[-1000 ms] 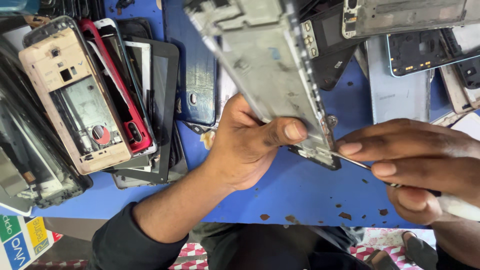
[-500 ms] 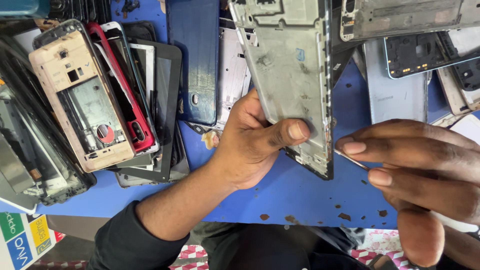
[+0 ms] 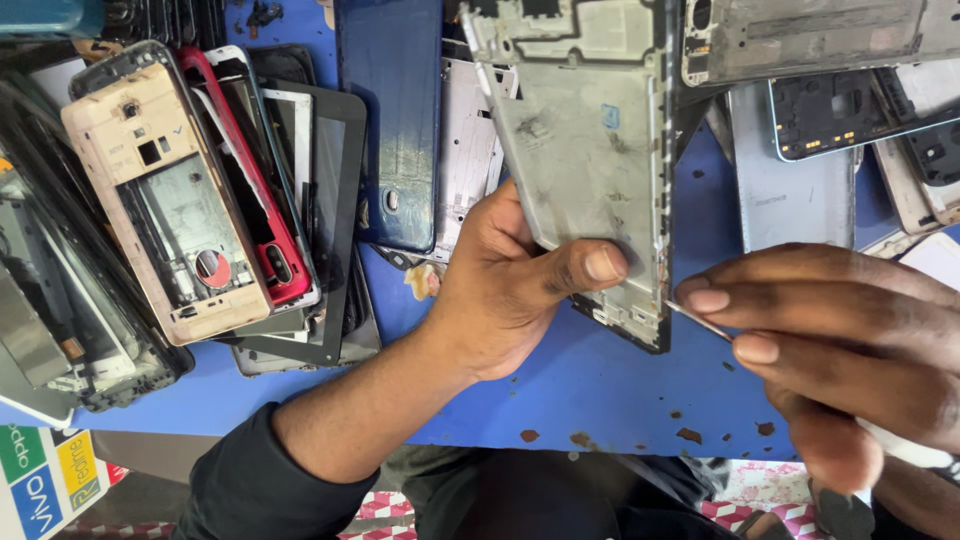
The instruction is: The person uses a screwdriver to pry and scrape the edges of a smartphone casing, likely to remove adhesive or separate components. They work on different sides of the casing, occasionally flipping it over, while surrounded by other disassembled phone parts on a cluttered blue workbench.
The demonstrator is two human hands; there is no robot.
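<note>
Centrally, the left hand [image 3: 500,290] grips a grey phone frame [image 3: 590,150], thumb pressed flat across its lower face and fingers hidden behind it. The frame rises up and away from the hand, tilted slightly left, its bare metal inner side facing the camera and its lower corner hanging just over the blue table [image 3: 600,390].

Just right of that corner, the right hand [image 3: 840,350] pinches a thin metal tool [image 3: 700,322] between its fingertips. The tool's tip points left and touches, or very nearly touches, the frame's lower right edge. A white handle end [image 3: 905,450] shows below the palm.

Beyond the left hand, a dark blue back cover [image 3: 395,130] lies flat on the table, with a white frame [image 3: 470,150] partly tucked beside it behind the held frame. Farther left sits a heap of parts: a beige housing [image 3: 165,200] on top, a red housing [image 3: 255,190] under its right edge, and black screen bezels [image 3: 335,220] beneath.

Up right, a silver cover [image 3: 800,40] lies along the top edge, a grey back plate [image 3: 790,190] below it, and a dark frame [image 3: 850,115] across that. A black sleeve [image 3: 270,480] covers the left forearm.
</note>
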